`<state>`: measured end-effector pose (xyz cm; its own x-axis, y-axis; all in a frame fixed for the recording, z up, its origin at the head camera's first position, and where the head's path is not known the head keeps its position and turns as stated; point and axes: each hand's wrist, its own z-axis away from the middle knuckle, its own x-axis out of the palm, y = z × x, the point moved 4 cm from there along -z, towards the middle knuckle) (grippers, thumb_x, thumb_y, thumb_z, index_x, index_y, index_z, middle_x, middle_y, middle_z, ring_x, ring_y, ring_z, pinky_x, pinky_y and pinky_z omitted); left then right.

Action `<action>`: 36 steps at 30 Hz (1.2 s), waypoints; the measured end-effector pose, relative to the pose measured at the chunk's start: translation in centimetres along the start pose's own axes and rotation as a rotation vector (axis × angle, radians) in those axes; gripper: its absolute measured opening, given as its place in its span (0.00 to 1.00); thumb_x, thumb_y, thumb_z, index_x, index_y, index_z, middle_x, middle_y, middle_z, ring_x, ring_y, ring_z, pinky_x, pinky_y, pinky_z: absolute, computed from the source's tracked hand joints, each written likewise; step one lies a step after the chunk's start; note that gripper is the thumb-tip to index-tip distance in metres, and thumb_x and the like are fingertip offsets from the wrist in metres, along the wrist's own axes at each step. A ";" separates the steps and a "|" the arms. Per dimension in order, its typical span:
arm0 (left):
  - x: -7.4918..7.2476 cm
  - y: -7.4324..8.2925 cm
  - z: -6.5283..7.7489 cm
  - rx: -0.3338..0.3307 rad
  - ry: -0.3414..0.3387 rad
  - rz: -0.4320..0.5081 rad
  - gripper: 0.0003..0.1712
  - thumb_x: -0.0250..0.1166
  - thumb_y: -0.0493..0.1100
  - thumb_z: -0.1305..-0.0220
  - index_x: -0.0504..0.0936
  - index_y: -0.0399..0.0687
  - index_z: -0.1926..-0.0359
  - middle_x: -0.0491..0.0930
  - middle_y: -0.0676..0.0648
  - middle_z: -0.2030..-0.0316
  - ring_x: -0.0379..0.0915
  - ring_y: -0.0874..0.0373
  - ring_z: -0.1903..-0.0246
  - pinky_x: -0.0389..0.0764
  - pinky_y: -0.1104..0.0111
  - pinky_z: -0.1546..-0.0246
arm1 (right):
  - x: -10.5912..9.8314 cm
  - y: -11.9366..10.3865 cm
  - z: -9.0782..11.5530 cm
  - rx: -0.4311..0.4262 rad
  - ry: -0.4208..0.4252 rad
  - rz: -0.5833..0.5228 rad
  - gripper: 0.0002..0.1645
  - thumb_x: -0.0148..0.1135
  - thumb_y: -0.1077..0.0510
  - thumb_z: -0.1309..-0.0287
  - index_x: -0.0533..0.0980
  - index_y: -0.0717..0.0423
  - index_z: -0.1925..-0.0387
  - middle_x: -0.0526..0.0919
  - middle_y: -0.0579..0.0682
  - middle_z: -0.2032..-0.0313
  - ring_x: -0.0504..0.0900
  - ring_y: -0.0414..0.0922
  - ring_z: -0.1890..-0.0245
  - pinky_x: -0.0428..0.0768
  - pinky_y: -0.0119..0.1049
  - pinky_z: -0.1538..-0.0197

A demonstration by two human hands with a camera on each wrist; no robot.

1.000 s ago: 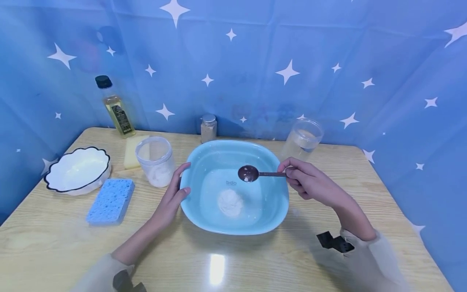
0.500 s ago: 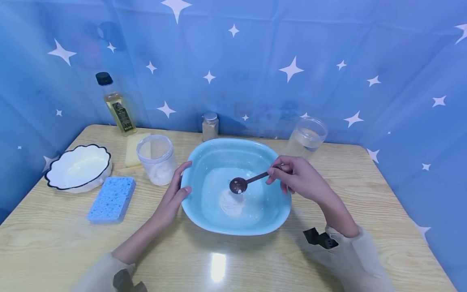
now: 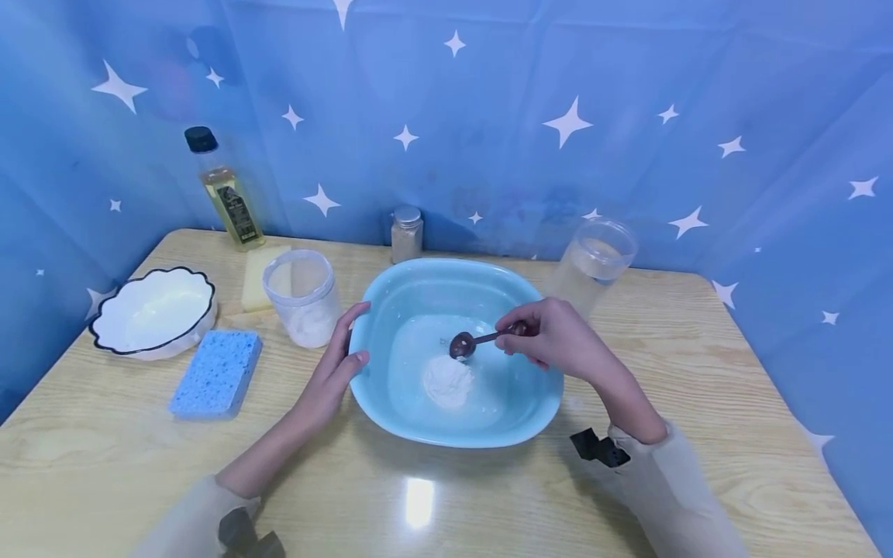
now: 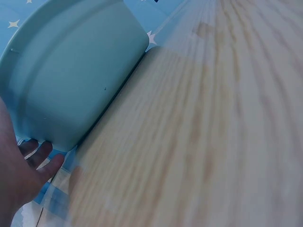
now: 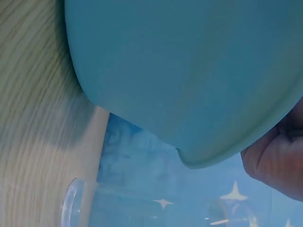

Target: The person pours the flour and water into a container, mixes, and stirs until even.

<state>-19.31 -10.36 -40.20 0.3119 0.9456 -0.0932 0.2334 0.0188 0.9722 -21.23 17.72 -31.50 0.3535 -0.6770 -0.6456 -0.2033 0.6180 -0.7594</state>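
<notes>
A light-blue plastic basin point(image 3: 391, 422) stands on the table with a small heap of white powder point(image 3: 448, 381) on its floor. My left hand point(image 3: 335, 364) holds the basin's left rim, thumb over the edge. In the left wrist view its fingers lie against the basin's outer wall. My right hand point(image 3: 558, 341) reaches over the right rim and pinches the handle of a dark brown measuring spoon point(image 3: 462, 346). The spoon's round bowl is down inside the basin, just behind the powder heap, with a little white at its edge. The right wrist view hides the spoon behind the basin wall.
Left of the basin stand an open clear jar point(image 3: 307, 310) of white powder, a blue sponge point(image 3: 218, 374), a white scalloped bowl point(image 3: 153, 314), a pale yellow slab point(image 3: 256, 279) and an oil bottle point(image 3: 233, 205). Behind are a small lidded jar point(image 3: 407, 236) and a clear water container point(image 3: 593, 260).
My right hand has moved left over the basin, and the spoon has gone lower, closer to the powder heap. My left hand keeps its hold on the rim. The head view has shifted slightly.
</notes>
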 end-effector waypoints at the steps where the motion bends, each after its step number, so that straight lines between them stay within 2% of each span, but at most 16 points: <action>1: 0.0 0.0 0.0 0.004 -0.003 0.002 0.32 0.43 0.38 0.32 0.50 0.63 0.30 0.50 0.48 0.32 0.54 0.47 0.38 0.71 0.52 0.50 | 0.0 0.0 0.0 0.003 0.002 0.021 0.11 0.65 0.60 0.46 0.81 0.61 0.62 0.79 0.53 0.80 0.67 0.43 0.90 0.68 0.34 0.85; 4: 0.0 0.0 -0.1 0.001 -0.003 0.002 0.32 0.43 0.38 0.33 0.51 0.65 0.30 0.51 0.49 0.32 0.55 0.48 0.38 0.71 0.53 0.50 | 0.0 -0.1 -0.1 -0.010 0.029 0.115 0.09 0.66 0.62 0.48 0.82 0.61 0.64 0.80 0.52 0.79 0.72 0.42 0.85 0.72 0.34 0.81; 8: 0.0 0.0 -0.1 -0.013 0.005 0.000 0.33 0.43 0.38 0.33 0.51 0.68 0.31 0.52 0.50 0.33 0.57 0.49 0.39 0.72 0.54 0.51 | 0.1 -0.3 -0.3 -0.077 0.083 0.293 0.07 0.66 0.64 0.49 0.84 0.61 0.65 0.84 0.49 0.73 0.77 0.39 0.77 0.74 0.32 0.75; 11: -0.1 0.1 -0.1 -0.017 0.010 0.000 0.32 0.44 0.39 0.33 0.51 0.68 0.31 0.52 0.50 0.33 0.57 0.48 0.39 0.73 0.55 0.51 | 0.2 -0.3 -0.5 -0.119 0.102 0.368 0.07 0.65 0.64 0.48 0.84 0.61 0.66 0.85 0.49 0.72 0.75 0.38 0.78 0.72 0.32 0.76; 20: -0.1 0.2 -0.1 -0.008 0.002 -0.003 0.32 0.43 0.39 0.32 0.50 0.65 0.30 0.50 0.49 0.32 0.55 0.47 0.37 0.72 0.53 0.51 | -0.2 0.1 -0.8 -0.183 0.156 0.357 0.06 0.62 0.65 0.46 0.84 0.62 0.67 0.82 0.47 0.76 0.72 0.40 0.78 0.71 0.32 0.77; 26: -0.3 0.2 -0.1 0.005 0.005 -0.009 0.32 0.43 0.38 0.33 0.50 0.64 0.30 0.50 0.48 0.32 0.56 0.46 0.38 0.73 0.53 0.52 | -1.2 -0.6 -0.3 -0.237 0.183 0.350 0.06 0.62 0.66 0.45 0.83 0.63 0.67 0.80 0.48 0.76 0.69 0.40 0.79 0.69 0.32 0.77; 36: 0.0 0.1 0.0 -0.003 -0.002 0.002 0.32 0.43 0.39 0.32 0.50 0.64 0.30 0.49 0.48 0.31 0.55 0.46 0.37 0.73 0.54 0.51 | -2.1 -0.1 1.0 -0.236 0.084 0.451 0.06 0.62 0.67 0.46 0.84 0.60 0.70 0.80 0.46 0.76 0.69 0.38 0.80 0.70 0.31 0.77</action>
<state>-19.30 -10.32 -40.11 0.3144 0.9448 -0.0922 0.2298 0.0184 0.9731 -21.04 19.47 -30.02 0.1105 -0.4000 -0.9098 -0.5223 0.7555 -0.3955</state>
